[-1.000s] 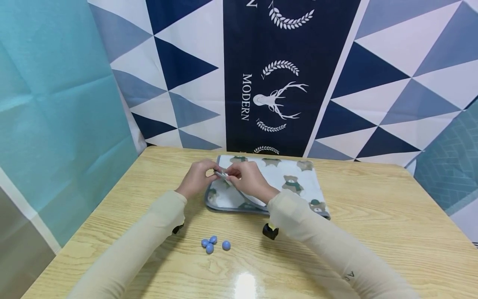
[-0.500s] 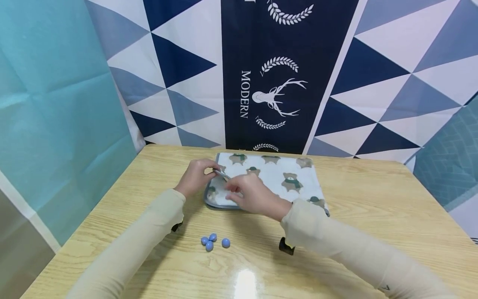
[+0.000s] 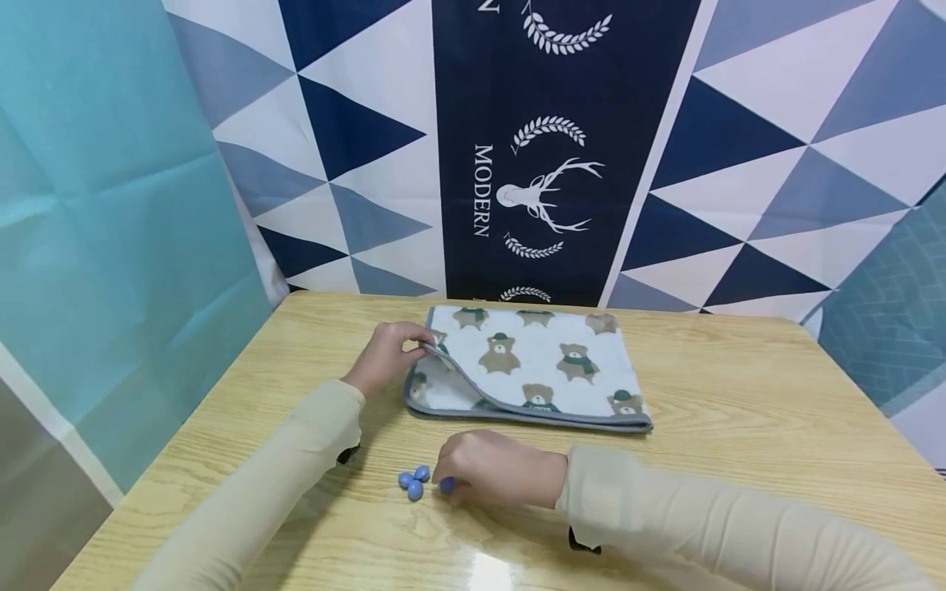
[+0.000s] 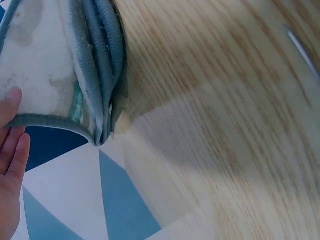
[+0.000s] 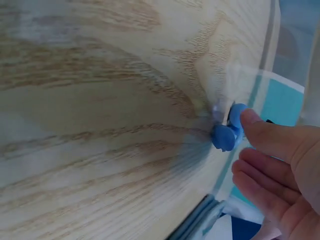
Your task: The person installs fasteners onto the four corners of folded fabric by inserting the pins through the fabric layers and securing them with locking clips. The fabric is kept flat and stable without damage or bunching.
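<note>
A folded white blanket point(image 3: 484, 369) with brown bears and grey-blue piping lies at the back of the table. My left hand point(image 3: 388, 357) pinches the near-left corner of its top layer between thumb and fingers, lifting it so a gap shows beneath. In the left wrist view, the thumb point(image 4: 12, 102) presses over the piped edge. At the table's middle, my right hand point(image 3: 491, 468) has its thumb and fingers on either side of a small rounded blue piece point(image 3: 447, 485). Beside it sit three more blue pieces point(image 3: 415, 490) in a cluster. The right wrist view shows the thumb tip point(image 5: 250, 117) right at a blue piece.
The light wood table point(image 3: 739, 460) meets a wall cloth point(image 3: 532, 164) patterned with triangles and a deer at its back edge. A turquoise sheet point(image 3: 133, 213) hangs along the left. In the left wrist view a thin shiny object point(image 4: 302, 52) shows at upper right.
My right hand has let go of the blanket's edge and come down toward me to the single blue piece. The left hand keeps hold of the corner, almost in the same place.
</note>
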`<action>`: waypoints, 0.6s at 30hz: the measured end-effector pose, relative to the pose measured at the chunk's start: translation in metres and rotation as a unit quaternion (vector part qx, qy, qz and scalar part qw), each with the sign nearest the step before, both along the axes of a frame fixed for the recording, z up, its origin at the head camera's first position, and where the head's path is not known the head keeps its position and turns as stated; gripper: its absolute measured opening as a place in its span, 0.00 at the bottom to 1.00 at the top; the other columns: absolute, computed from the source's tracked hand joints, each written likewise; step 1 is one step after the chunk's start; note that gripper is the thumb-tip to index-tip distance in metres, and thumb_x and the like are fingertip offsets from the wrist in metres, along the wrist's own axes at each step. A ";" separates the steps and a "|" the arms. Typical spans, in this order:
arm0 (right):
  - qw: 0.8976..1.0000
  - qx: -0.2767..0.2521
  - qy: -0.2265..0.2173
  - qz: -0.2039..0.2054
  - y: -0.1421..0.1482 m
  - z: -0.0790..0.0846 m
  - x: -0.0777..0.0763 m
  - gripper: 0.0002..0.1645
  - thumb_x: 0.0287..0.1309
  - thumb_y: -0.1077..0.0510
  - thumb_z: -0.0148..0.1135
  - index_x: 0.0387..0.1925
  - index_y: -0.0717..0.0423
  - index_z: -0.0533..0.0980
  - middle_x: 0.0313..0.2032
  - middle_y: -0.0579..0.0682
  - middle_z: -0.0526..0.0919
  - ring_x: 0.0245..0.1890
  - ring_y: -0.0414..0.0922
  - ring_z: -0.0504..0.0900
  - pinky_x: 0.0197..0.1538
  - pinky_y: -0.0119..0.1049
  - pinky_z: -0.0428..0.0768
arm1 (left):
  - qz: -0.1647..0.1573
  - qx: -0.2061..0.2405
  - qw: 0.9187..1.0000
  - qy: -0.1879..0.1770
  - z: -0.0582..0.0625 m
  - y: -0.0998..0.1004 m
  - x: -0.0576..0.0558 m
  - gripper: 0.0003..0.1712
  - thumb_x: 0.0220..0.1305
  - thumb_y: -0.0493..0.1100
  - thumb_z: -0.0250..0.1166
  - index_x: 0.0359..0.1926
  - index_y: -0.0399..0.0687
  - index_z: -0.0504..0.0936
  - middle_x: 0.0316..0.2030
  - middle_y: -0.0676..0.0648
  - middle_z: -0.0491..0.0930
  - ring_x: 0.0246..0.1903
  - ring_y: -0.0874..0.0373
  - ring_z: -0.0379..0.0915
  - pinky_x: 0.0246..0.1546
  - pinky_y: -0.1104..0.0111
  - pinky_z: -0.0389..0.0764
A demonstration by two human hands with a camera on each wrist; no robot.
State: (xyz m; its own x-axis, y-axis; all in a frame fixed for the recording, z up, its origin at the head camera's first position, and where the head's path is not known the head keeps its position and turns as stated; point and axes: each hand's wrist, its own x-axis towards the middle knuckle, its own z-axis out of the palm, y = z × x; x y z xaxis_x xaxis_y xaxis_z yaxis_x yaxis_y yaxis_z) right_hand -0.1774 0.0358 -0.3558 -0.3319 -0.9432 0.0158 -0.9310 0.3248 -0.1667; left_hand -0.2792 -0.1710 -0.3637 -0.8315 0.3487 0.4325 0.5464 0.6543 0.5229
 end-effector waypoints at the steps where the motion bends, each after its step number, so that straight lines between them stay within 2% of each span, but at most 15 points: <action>1: 1.000 0.006 -0.001 0.004 -0.001 -0.001 0.001 0.07 0.52 0.59 0.70 0.36 0.49 0.84 0.34 0.41 0.86 0.37 0.32 0.82 0.43 0.17 0.77 | -0.001 -0.001 1.000 0.001 0.000 0.000 0.000 0.06 0.56 0.35 0.68 0.36 0.42 0.87 0.39 0.44 0.87 0.41 0.51 0.84 0.45 0.56 0.84; 5: 1.000 0.019 0.011 0.013 -0.002 -0.003 0.001 0.08 0.52 0.63 0.69 0.34 0.49 0.83 0.33 0.40 0.86 0.37 0.31 0.81 0.43 0.17 0.76 | -0.002 -0.002 1.000 0.011 0.000 0.000 0.001 0.07 0.56 0.35 0.68 0.38 0.41 0.87 0.39 0.44 0.87 0.41 0.51 0.83 0.44 0.56 0.84; 14: 0.997 0.018 0.066 0.030 -0.007 -0.005 -0.001 0.12 0.48 0.70 0.66 0.25 0.49 0.82 0.25 0.39 0.82 0.28 0.30 0.77 0.33 0.15 0.71 | -0.007 -0.004 1.000 0.026 0.000 0.000 -0.001 0.06 0.56 0.34 0.68 0.37 0.42 0.87 0.38 0.44 0.87 0.41 0.51 0.83 0.44 0.58 0.84; 18: 0.998 0.006 0.057 0.023 -0.008 -0.008 -0.003 0.13 0.49 0.72 0.64 0.22 0.49 0.81 0.23 0.39 0.80 0.24 0.29 0.71 0.30 0.15 0.67 | -0.011 -0.004 1.000 0.028 0.000 0.000 0.000 0.06 0.57 0.33 0.68 0.36 0.42 0.87 0.38 0.44 0.86 0.41 0.51 0.83 0.44 0.58 0.84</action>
State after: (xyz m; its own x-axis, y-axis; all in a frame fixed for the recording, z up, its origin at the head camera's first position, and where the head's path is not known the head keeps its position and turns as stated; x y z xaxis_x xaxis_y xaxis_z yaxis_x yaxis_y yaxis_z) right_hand -0.1805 0.0282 -0.3640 -0.2857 -0.9575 0.0396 -0.9574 0.2834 -0.0561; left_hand -0.2788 -0.1708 -0.3639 -0.7981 0.3704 0.4752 0.5889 0.6461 0.4855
